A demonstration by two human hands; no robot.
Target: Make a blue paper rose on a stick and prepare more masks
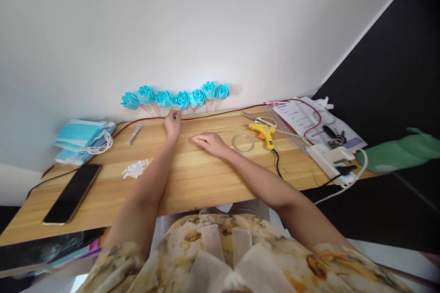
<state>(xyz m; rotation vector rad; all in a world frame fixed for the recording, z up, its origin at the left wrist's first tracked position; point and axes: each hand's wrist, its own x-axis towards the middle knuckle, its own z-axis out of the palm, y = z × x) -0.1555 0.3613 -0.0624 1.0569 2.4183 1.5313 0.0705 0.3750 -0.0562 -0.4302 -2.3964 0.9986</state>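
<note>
Several blue flowers (183, 100) on thin pale sticks lean in a row against the white wall at the back of the wooden table. My left hand (173, 123) reaches to the foot of this row, below the middle flowers. Its fingers are curled closed by the sticks, and what they hold, if anything, is hidden. Resting over the table to its right is my right hand (211, 143), fingers stretched out to the left, with nothing seen in it. A metal ring (243, 143) and a yellow glue gun (264, 133) lie right of that hand.
Left on the table (195, 187) are blue face masks (80, 137), a black phone (73, 193), white scraps (135, 169) and a small grey strip (134, 134). To the right are scissors (268, 121), papers (302, 119), a power strip (332, 162) and a green bottle (398, 152). Cords run along the back.
</note>
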